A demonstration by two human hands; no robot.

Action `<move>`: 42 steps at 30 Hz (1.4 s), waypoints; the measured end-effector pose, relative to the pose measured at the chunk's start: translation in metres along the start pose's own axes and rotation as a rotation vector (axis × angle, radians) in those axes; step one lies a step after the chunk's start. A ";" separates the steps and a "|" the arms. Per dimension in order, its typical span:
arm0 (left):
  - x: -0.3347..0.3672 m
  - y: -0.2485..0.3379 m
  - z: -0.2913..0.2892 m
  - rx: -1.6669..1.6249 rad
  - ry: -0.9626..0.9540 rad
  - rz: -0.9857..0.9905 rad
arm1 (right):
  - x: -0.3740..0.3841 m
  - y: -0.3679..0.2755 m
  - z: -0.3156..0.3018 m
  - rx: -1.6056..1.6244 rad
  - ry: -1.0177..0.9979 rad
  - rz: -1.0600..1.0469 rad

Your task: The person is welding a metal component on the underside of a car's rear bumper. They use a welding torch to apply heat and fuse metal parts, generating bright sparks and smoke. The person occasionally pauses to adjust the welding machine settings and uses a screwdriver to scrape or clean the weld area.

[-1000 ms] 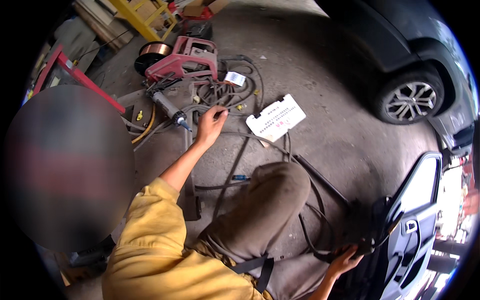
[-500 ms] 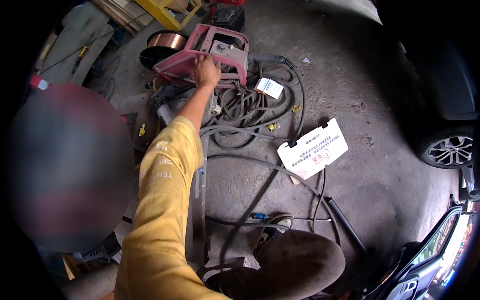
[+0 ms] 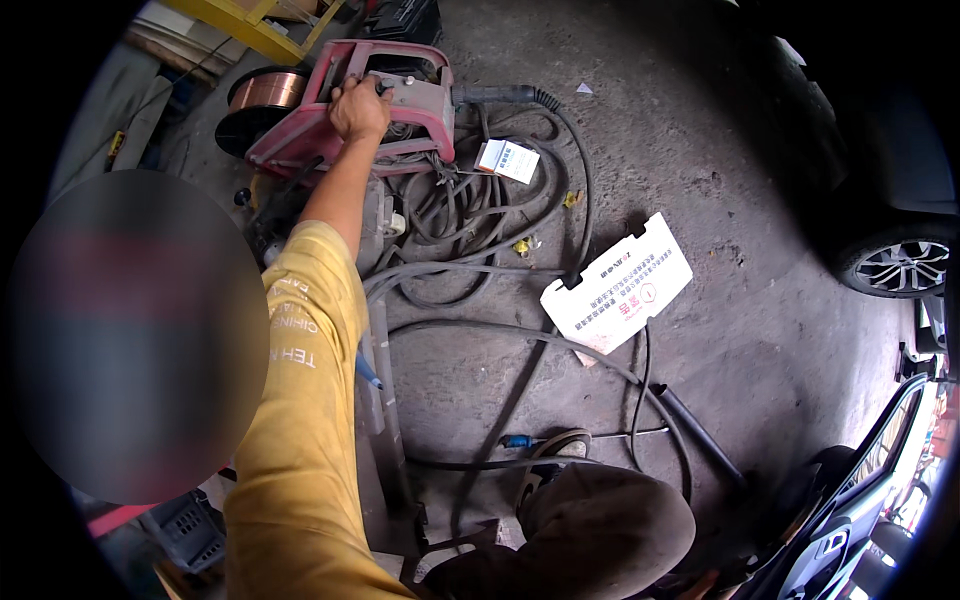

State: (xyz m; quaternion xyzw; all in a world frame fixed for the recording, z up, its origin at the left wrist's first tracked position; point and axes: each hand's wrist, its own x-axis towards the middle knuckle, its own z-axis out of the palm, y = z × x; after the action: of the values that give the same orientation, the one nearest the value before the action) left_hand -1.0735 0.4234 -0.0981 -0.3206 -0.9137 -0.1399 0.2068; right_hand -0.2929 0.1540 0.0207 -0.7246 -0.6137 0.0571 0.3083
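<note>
My left hand (image 3: pixel 360 108) reaches forward in a yellow sleeve (image 3: pixel 300 380) to a red-framed welding wire feeder (image 3: pixel 432 120). Its fingers are curled on the grey control panel, closed at a small dark knob (image 3: pixel 384 87); they partly hide it. A spool of copper-coloured wire (image 3: pixel 268 92) is mounted at the feeder's left side. From its right side runs a thick black cable (image 3: pixel 495 94), joining loops of cable (image 3: pixel 480 215) on the floor. I do not see my right hand.
A small white box (image 3: pixel 509 160) lies among the cables. Further right are a white printed sheet (image 3: pixel 620 290), a blue-handled screwdriver (image 3: pixel 518 441) and a black tube (image 3: pixel 700 435). My bent knee (image 3: pixel 640 520) is below. A car wheel (image 3: pixel 900 268) stands at right; a blurred patch covers the left.
My left hand has moved from the feeder's frame up onto the knob on its panel. The view has shifted, so the feeder and cables sit further left.
</note>
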 end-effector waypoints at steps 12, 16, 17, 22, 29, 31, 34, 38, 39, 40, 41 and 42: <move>-0.001 -0.005 0.004 -0.023 0.063 0.030 | -0.012 0.019 -0.007 0.129 0.008 0.044; -0.001 -0.004 0.006 -0.040 0.082 0.048 | -0.013 0.030 -0.008 0.172 0.018 0.106; -0.001 -0.004 0.006 -0.044 0.092 0.055 | -0.013 0.033 -0.009 0.169 0.020 0.090; -0.002 -0.008 0.008 -0.026 0.084 0.054 | -0.011 0.036 -0.006 0.169 0.015 0.067; 0.002 -0.016 0.004 -0.009 0.033 0.043 | -0.013 0.027 -0.005 0.166 0.001 0.065; 0.007 -0.016 0.006 0.040 0.056 0.074 | -0.016 0.017 -0.005 0.151 0.003 0.038; 0.011 0.003 0.037 -0.057 -0.087 0.134 | -0.030 0.021 -0.015 -0.038 0.107 0.295; 0.110 -0.120 0.075 -0.326 0.000 0.539 | -0.004 0.018 -0.005 0.191 0.050 0.190; 0.142 -0.142 0.063 -0.392 0.167 0.748 | -0.003 0.025 0.000 0.304 0.041 0.212; 0.123 -0.121 0.080 -0.479 0.142 0.713 | -0.007 0.026 -0.013 0.313 0.066 0.227; 0.066 -0.104 0.108 -0.569 0.048 0.564 | -0.010 0.023 -0.026 0.249 0.082 0.239; 0.037 -0.091 0.116 -0.621 -0.029 0.469 | -0.012 0.021 -0.040 0.203 0.092 0.210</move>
State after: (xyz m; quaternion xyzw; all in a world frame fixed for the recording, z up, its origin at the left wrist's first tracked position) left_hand -1.1916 0.4190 -0.1937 -0.5700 -0.7326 -0.3541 0.1135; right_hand -0.2599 0.1266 0.0384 -0.7517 -0.5110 0.1176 0.4000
